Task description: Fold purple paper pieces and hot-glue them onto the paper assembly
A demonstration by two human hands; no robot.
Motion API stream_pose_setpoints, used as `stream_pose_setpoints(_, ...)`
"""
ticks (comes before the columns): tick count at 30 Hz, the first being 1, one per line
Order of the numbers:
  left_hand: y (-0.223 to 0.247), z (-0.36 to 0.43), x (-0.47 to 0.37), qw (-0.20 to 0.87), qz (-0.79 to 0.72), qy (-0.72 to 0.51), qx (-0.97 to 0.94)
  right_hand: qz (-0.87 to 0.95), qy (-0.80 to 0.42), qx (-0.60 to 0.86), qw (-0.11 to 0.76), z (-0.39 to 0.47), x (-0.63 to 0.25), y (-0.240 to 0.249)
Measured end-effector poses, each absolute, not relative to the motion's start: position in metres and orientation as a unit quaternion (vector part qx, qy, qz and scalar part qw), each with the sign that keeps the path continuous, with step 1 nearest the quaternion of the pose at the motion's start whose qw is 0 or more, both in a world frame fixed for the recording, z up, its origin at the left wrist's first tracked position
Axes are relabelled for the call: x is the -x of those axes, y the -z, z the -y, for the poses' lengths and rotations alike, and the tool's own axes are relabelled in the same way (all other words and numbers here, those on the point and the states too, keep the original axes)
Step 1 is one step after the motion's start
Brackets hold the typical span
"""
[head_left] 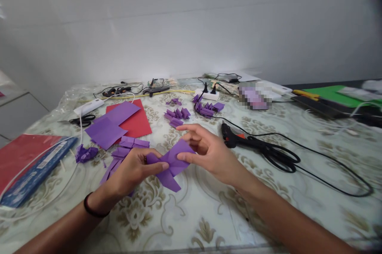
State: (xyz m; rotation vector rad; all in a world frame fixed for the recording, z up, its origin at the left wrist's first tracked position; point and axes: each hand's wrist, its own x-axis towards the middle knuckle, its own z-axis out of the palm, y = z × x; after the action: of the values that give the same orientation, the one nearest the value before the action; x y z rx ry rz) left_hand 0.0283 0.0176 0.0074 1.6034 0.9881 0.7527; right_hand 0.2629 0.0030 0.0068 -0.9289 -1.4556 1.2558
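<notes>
A partly folded purple paper is held up between both hands above the patterned tablecloth, its flaps spreading to the upper right and down. My left hand pinches its left part between thumb and fingers. My right hand grips the right flap, with the thumb on top and some fingers hidden behind the paper. Folded purple strips lie just behind my left hand, partly covered by it. Small folded purple pieces sit beyond my right hand. Flat purple sheets rest on red paper.
A black glue gun with a coiled cord lies at right. Black scissors, a white power strip and a blue-red packet are around. Green board at far right.
</notes>
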Motion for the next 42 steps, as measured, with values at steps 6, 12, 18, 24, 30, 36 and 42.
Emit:
stream_pose_setpoints(6, 0.005, -0.013, -0.032, 0.513, -0.424, -0.324, -0.673, 0.586, -0.559, 0.380, 0.448, -0.005, -0.262, 0.002)
stream_pose_setpoints(12, 0.010, -0.011, -0.032, 0.620, -0.354, -0.211, -0.668, 0.678, -0.464, 0.399, 0.408, -0.005, -0.262, 0.003)
stream_pose_setpoints(18, 0.012, -0.012, -0.032, 0.577, -0.383, -0.279, -0.665, 0.684, -0.444, 0.398, 0.420, -0.003, -0.262, 0.002)
stream_pose_setpoints(24, 0.011, -0.009, -0.034, 0.546, -0.389, -0.303, -0.677, 0.694, -0.441, 0.414, 0.391, -0.006, -0.268, 0.002)
stream_pose_setpoints(30, 0.013, -0.007, -0.031, 0.496, -0.366, -0.336, -0.712, 0.716, -0.418, 0.432, 0.355, -0.006, -0.270, -0.001)
stream_pose_setpoints(36, 0.012, -0.004, -0.031, 0.444, -0.371, -0.335, -0.744, 0.742, -0.357, 0.418, 0.383, 0.005, -0.255, -0.006)
stream_pose_setpoints(42, 0.014, -0.002, -0.035, 0.418, -0.373, -0.416, -0.717, 0.697, -0.359, 0.449, 0.429, 0.010, -0.243, 0.003)
